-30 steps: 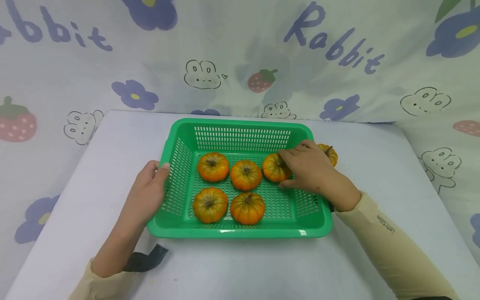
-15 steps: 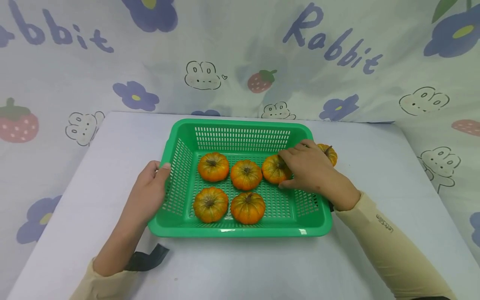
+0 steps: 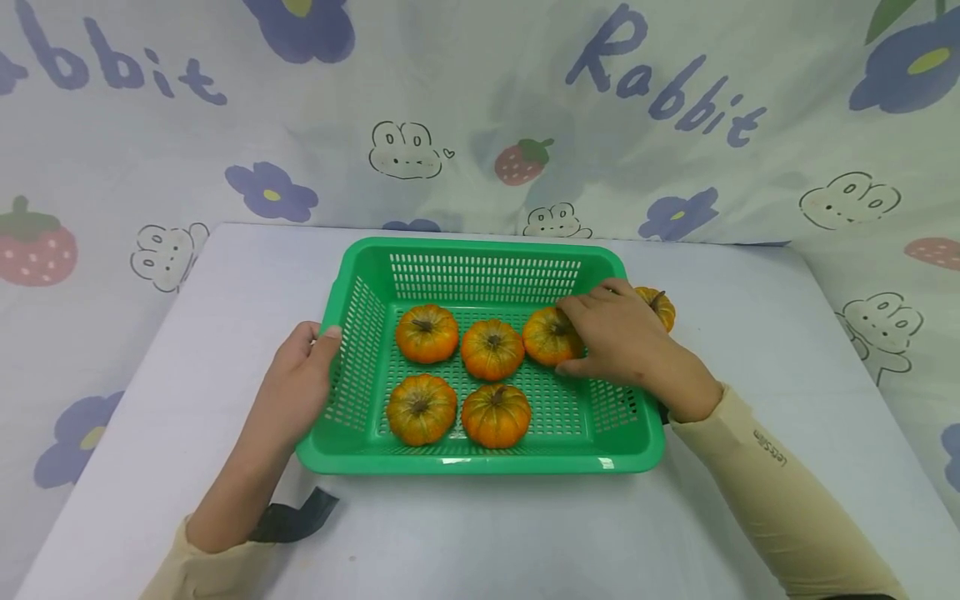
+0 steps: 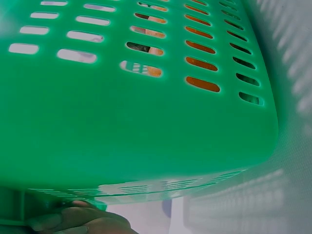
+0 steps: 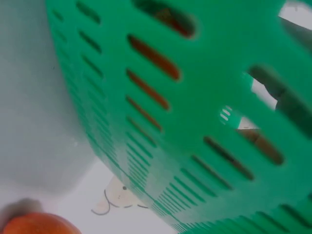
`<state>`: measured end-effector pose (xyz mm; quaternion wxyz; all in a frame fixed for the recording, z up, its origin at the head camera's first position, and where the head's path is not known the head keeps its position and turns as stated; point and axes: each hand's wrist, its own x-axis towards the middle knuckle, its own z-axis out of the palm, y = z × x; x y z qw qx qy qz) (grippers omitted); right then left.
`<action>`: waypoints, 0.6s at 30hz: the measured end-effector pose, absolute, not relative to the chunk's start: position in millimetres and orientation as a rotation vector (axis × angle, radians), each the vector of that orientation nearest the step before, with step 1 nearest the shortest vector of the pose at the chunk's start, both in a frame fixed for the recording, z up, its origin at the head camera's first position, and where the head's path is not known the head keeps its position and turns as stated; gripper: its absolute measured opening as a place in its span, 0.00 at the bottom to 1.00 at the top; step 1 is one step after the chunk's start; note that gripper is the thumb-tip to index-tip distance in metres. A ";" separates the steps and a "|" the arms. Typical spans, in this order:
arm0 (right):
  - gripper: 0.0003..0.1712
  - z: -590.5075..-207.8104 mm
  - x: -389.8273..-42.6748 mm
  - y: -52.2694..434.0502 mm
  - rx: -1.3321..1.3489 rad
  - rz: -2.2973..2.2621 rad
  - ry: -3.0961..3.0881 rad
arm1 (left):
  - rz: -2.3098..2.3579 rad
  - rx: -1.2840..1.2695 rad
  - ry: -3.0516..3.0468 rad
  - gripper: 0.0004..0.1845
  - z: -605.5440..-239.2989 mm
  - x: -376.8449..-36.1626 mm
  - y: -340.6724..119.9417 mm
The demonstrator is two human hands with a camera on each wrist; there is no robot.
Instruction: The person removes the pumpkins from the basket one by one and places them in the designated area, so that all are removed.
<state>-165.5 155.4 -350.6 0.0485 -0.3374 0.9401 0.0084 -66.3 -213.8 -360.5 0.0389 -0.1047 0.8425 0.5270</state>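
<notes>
A green plastic basket [image 3: 480, 463] with slotted walls stands mid-table, several small orange pumpkins on its floor. At its left rim my left hand [image 3: 294, 387] grips, thumb over the edge; curled fingers [image 4: 92, 222] show under the rim in the left wrist view. My right hand [image 3: 618, 333] reaches over the right wall and holds the rightmost pumpkin [image 3: 550, 337] inside, thumb at its near side and fingers at its far side. Its stem is partly covered. Through the slots in the right wrist view, only bits of the pumpkins and hand show.
Outside the basket's right wall lies another pumpkin [image 3: 660, 308], partly behind my right hand. The white table [image 3: 480, 542] meets a printed cloth backdrop [image 3: 465, 92] at the back. A dark strap [image 3: 296, 518] hangs by my left wrist.
</notes>
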 end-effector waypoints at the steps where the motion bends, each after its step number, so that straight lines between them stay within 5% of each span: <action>1: 0.49 -350.6 -165.3 155.7 -1.031 0.011 2.868 | 1.617 -0.321 2.582 0.29 -360.6 -66.3 -213.8; 18: 0.50 -351.0 -164.3 159.3 -1.063 -0.208 2.912 | 1.633 -0.312 2.582 0.29 -360.2 -66.3 -213.3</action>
